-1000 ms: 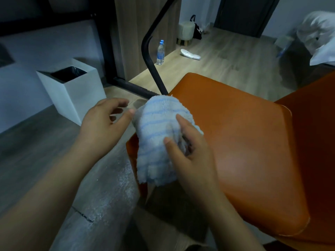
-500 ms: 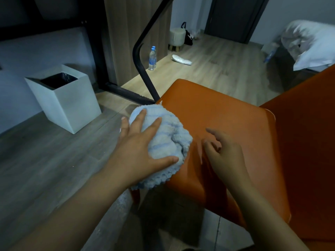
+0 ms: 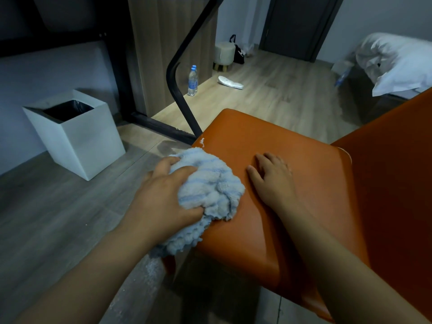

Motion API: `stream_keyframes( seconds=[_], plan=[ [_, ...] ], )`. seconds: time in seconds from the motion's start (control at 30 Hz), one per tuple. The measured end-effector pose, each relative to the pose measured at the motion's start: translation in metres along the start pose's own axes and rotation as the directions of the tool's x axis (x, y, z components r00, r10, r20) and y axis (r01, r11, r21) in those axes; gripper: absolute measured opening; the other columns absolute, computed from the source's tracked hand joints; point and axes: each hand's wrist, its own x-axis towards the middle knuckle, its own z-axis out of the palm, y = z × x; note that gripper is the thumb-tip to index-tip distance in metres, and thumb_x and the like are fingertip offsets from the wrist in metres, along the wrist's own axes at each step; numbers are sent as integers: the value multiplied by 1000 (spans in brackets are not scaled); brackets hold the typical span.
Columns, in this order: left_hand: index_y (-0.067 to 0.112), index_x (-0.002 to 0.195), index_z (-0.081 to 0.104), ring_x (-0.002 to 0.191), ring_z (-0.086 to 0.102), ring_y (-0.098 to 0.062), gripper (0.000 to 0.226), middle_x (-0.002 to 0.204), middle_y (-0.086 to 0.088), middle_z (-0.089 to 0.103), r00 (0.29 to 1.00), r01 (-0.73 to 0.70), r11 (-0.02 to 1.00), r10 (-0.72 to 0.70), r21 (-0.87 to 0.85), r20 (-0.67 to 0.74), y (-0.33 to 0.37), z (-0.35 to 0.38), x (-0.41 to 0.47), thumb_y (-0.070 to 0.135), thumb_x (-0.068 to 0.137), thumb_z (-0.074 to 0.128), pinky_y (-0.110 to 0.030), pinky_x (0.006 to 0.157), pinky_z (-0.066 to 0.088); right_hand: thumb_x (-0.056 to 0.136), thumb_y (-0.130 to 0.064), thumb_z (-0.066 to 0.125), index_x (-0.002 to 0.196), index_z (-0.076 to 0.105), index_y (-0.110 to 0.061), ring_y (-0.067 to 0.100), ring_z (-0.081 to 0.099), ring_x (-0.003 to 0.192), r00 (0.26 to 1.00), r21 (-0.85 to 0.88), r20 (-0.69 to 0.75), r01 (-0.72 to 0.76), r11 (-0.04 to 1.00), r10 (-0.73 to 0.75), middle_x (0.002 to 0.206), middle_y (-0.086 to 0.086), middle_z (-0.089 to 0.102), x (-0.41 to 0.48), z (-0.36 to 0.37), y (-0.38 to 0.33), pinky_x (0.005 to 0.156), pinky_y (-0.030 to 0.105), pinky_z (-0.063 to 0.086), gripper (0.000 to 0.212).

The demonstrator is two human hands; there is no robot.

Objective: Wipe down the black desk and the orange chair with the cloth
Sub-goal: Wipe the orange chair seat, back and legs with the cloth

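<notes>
Orange chair seat is seemingly only getting started | left grip is clutching the blue striped cloth on its front corner | right grip is lying flat, empty, on the seat | black bench: can't tell if wiped

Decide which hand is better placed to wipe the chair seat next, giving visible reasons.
Left. The left hand grips the cloth against the orange chair seat; the right hand rests flat there, holding nothing.

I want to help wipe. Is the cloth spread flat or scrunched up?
Scrunched: the cloth bulges in lumpy folds, gripped by the left hand on the orange chair.
</notes>
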Motion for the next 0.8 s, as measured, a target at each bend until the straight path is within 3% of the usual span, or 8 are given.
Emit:
stream_keyframes(
  seconds=[0.27, 0.47, 0.6, 0.67, 0.8],
  plan=[
    [32, 123, 58, 115, 45, -10, 61, 131, 13, 34, 983, -95, 995, 87, -44, -160, -2, -16, 14, 40, 65, 75, -27, 90, 38, 98, -49, 39, 145, 43, -24, 26, 23, 145, 999, 1, -47, 21, 1000, -21, 154, 4, 35, 0, 9, 9, 119, 47, 16, 53],
    [29, 122, 60, 114, 43, -5, 63, 130, 10, 37, 974, -91, 994, 75, -65, -215, 11, -31, 42, 48, 62, 68, -23, 91, 35, 97, -48, 39, 141, 48, -24, 27, 29, 143, 996, 26, -84, 18, 1000, -16, 151, 4, 41, 0, 12, 9, 118, 48, 20, 51],
    [26, 123, 59, 108, 41, -4, 61, 120, 11, 36, 975, -89, 994, 75, -58, -211, 28, -39, 90, 41, 66, 72, -22, 90, 32, 94, -41, 49, 115, 68, -23, 26, 53, 118, 985, 87, -171, 6, 996, 9, 123, 3, 62, 13, 2, 12, 99, 42, 41, 34],
    [27, 121, 58, 104, 40, -3, 58, 115, 14, 33, 979, -88, 995, 77, -53, -187, 36, -41, 116, 41, 67, 71, -22, 87, 33, 93, -40, 50, 112, 69, -23, 28, 56, 111, 982, 108, -187, -15, 994, 35, 115, 4, 64, 29, -7, 18, 94, 41, 43, 32],
    [29, 119, 57, 101, 44, -7, 54, 116, 12, 34, 985, -102, 994, 97, -27, -144, 41, -39, 162, 42, 69, 72, -25, 84, 36, 93, -41, 49, 126, 62, -22, 26, 46, 127, 981, 86, -187, -32, 996, 48, 133, 6, 55, 76, -16, 27, 107, 48, 34, 40]
  ],
)
